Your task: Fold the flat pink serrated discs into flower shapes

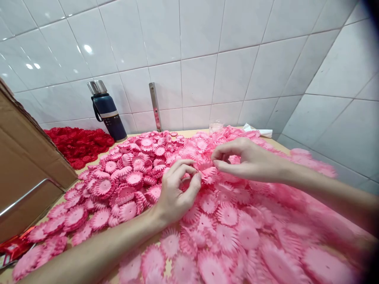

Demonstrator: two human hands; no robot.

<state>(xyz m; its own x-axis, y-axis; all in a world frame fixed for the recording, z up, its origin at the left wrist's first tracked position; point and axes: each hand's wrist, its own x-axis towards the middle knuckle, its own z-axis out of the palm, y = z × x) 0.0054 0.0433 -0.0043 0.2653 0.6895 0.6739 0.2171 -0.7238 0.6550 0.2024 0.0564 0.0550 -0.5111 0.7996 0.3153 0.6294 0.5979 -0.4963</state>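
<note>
Pink paper-like petal discs (226, 213), round with fringed edges and a small centre hole, lie in a wide heap on the table. Over the middle of it, my left hand (179, 189) is closed, thumb and fingertips brought together. My right hand (245, 157) faces it a little to the right, thumb and forefinger curled into a pinch. Between the two sets of fingertips shows a pink fringed disc (207, 171). The pink behind blends with the fingertips, so what each pinch holds cannot be made out.
A dark blue bottle (109, 114) stands by the tiled wall beside a pile of red discs (78, 144). A cardboard box (26, 165) is at left, above a red wrapper (14, 248). A clear cup (216, 126), white paper (260, 131) and a metal strip (154, 106) are at the back.
</note>
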